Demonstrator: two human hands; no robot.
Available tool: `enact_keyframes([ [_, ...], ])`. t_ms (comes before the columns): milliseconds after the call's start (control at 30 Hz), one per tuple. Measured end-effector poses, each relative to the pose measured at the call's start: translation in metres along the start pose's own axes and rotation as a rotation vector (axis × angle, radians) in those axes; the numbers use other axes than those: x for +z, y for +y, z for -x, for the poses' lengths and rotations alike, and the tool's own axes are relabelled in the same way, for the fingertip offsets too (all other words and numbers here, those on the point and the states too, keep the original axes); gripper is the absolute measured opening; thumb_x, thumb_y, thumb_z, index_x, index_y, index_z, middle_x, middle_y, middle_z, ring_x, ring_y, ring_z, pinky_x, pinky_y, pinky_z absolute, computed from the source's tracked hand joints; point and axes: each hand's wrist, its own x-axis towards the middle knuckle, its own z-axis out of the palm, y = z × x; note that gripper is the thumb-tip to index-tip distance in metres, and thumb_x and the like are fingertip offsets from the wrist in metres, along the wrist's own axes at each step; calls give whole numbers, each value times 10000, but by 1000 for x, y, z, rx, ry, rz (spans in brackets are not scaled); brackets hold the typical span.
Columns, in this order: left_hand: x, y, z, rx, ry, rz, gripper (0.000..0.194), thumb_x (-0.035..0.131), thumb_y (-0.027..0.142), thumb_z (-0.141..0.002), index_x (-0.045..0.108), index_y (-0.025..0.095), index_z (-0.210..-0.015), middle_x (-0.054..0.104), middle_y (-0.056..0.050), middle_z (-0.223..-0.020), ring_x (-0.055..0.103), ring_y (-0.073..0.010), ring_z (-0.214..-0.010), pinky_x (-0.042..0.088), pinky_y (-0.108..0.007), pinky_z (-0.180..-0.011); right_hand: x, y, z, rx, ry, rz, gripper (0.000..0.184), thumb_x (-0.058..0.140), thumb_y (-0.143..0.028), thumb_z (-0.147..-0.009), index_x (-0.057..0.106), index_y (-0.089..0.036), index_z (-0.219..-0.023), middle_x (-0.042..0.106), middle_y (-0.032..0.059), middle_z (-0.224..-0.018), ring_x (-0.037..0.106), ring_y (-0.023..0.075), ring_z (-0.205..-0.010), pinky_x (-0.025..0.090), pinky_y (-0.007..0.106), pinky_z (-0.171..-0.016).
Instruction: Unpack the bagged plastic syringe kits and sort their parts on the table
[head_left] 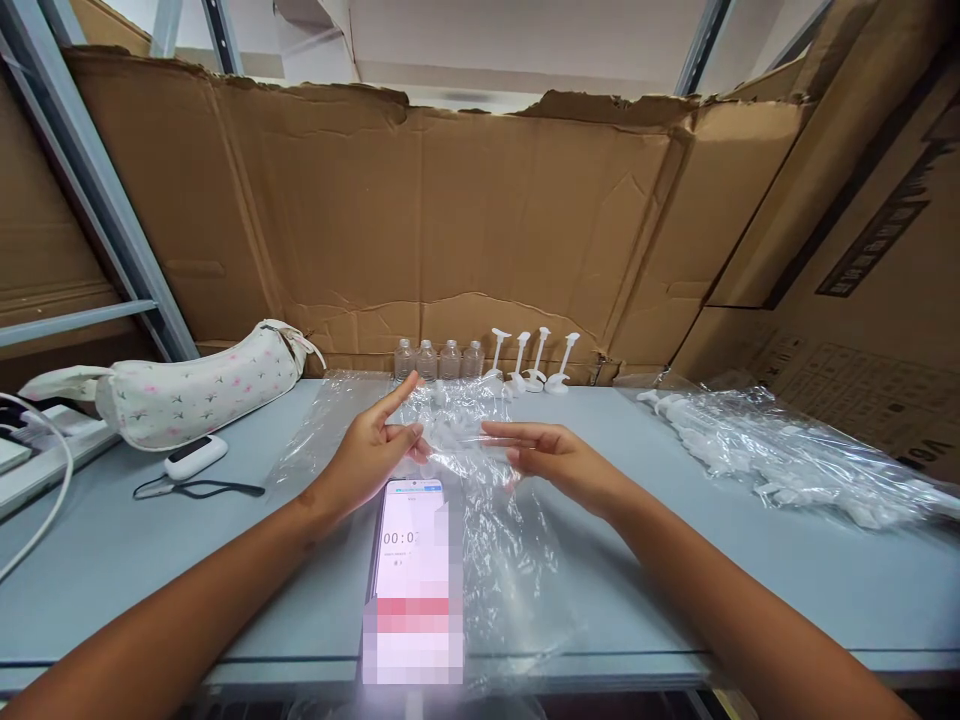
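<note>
A crinkled clear plastic bag (499, 540) stretches between my hands and down toward the table's front edge. On its left side, my left hand (379, 440) has its index finger stretched upward, while the thumb and curled fingers close at the plastic. My right hand (559, 462) pinches the bag's right side between thumb and fingers. Behind the bag, several small clear bottles (449, 360) without tops stand in a row. Several white pump heads (536, 362) stand upright just right of them.
A lit phone (412, 570) showing a timer is in front of my hands. On the left are a patterned fabric pouch (202, 395), a small white device (195, 458) with a strap and a power strip (60, 455). A bag of white parts (787, 450) lies right. Cardboard (465, 210) walls the back.
</note>
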Motion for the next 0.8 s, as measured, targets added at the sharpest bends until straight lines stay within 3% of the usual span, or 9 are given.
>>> enact_keyframes([
  [133, -3, 2, -2, 41, -1, -45, 697, 585, 255, -832, 269, 299, -1452, 306, -120, -1505, 601, -67, -648, 520, -280, -687, -1, -1, 0, 3, 17, 11, 358, 597, -312, -838, 617, -313, -1196, 613, 28, -1253, 612, 64, -623, 548, 261, -660],
  [233, -3, 1, -1, 81, -65, -18, 757, 605, 247, -822, 211, 369, -1456, 230, -106, -1537, 597, -61, -636, 530, -303, -698, -1, -2, 1, -28, 78, 10, 348, 598, -304, -833, 631, -306, -1179, 621, 35, -1242, 605, 76, -657, 540, 252, -628],
  [300, -3, -2, 1, 63, -165, 0, 754, 621, 263, -818, 225, 397, -1446, 274, -99, -1521, 616, -82, -674, 526, -311, -703, -2, -2, 0, -59, 151, -21, 349, 611, -308, -821, 638, -306, -1169, 616, 40, -1250, 625, 120, -819, 533, 248, -625],
  [400, -1, -9, 3, -2, -354, -39, 562, 615, 309, -824, 440, 359, -1356, 484, -88, -1386, 630, -123, -732, 506, -310, -692, -3, -1, -1, -96, 260, -80, 350, 612, -335, -819, 638, -298, -1166, 596, 51, -1277, 618, 160, -936, 535, 289, -676],
  [500, 1, -14, 4, -70, -457, -111, 447, 596, 304, -833, 549, 294, -1277, 705, -53, -914, 616, -152, -701, 475, -297, -642, -3, -2, 0, -109, 309, -92, 354, 578, -370, -846, 618, -306, -1192, 578, 51, -1299, 644, 138, -833, 527, 325, -749],
  [600, 2, -12, 4, -83, -401, -96, 502, 582, 275, -838, 493, 256, -1331, 659, -3, -655, 606, -149, -656, 464, -296, -648, -1, -4, 3, -93, 205, -67, 385, 572, -364, -856, 571, -361, -1242, 533, 30, -1351, 647, 97, -733, 518, 324, -795],
  [700, 1, -7, 2, -62, -315, -63, 546, 574, 274, -841, 447, 219, -1369, 640, 4, -633, 586, -135, -616, 463, -301, -656, 1, -6, 5, -39, 19, -1, 445, 610, -336, -831, 544, -367, -1270, 507, 28, -1376, 629, 84, -691, 528, 309, -760],
  [800, -2, -6, 0, -41, -255, -65, 566, 576, 291, -841, 430, 208, -1381, 647, -6, -670, 560, -128, -606, 458, -293, -628, 3, -5, 5, 3, -48, 48, 411, 601, -332, -834, 575, -324, -1244, 572, 33, -1304, 593, 80, -660, 524, 283, -706],
])
